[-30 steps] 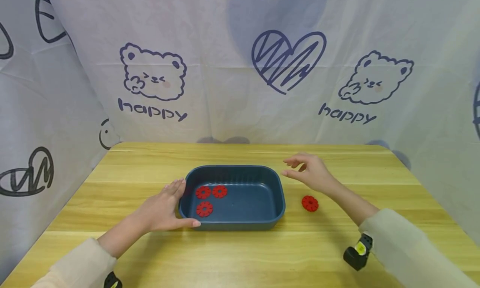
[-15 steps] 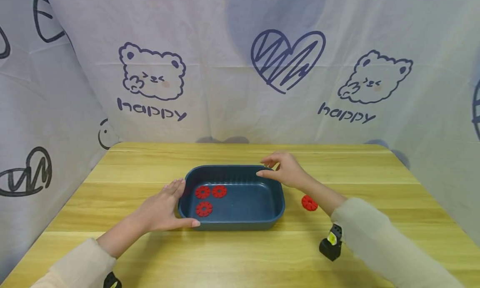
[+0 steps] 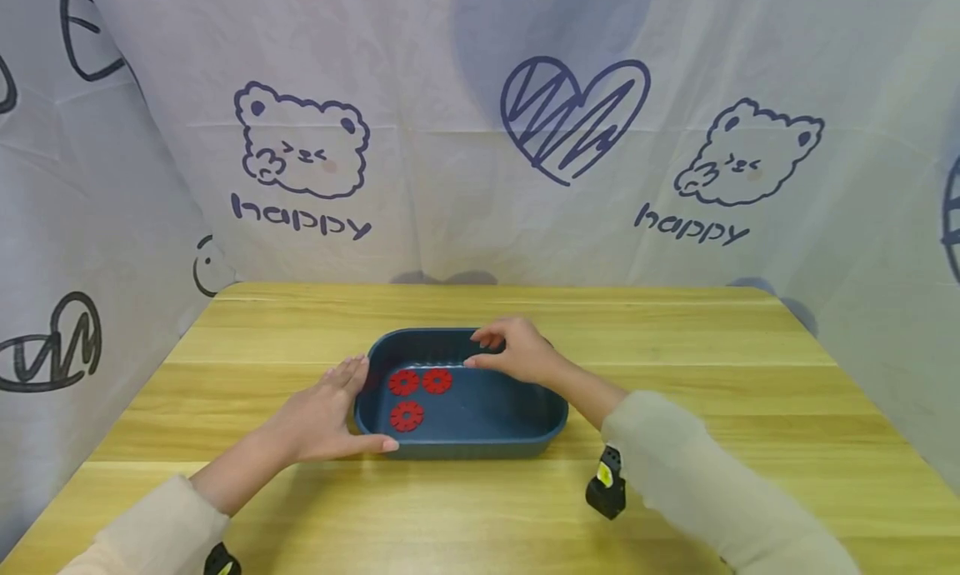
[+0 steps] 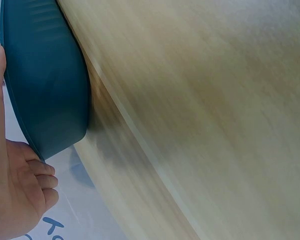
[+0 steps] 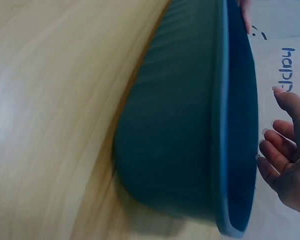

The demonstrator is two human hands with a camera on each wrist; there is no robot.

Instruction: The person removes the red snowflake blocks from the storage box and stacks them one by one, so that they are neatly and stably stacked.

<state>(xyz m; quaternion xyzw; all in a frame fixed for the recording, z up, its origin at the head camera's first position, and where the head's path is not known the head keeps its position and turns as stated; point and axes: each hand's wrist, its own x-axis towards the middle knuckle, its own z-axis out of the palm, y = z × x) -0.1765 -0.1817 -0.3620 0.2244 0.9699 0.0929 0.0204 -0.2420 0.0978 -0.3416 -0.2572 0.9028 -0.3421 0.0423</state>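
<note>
Nearest us, a pale left sleeve [image 3: 146,529] and right sleeve [image 3: 697,479] reach in over the wooden desk [image 3: 480,517]; we note a black device [image 3: 607,487] beneath the right one.

Left hand [image 3: 318,417]: fingers extended against the left end of the dark blue bin [image 3: 472,451], thumb along its near rim. We log it as spread, touching the bin without clenching.

Right hand [image 3: 519,354]: above the far side of the bin, right of centre. We see thumb and fingers loosely bent with a gap between them; it is empty.

In the left half of the bin, three red notched discs lie flat. The near disc [image 3: 406,417] sits just beyond the left thumb tip, to its upper right. Farther back, we find the far-left disc [image 3: 403,382] near the left fingertips, and the far-right disc [image 3: 437,381] just beside it, closest of the three to the right hand, left of its thumb tip.

Past the desk, we record a white cloth [image 3: 442,183] with a drawn heart [image 3: 576,117] between two bear faces [image 3: 303,146].
</note>
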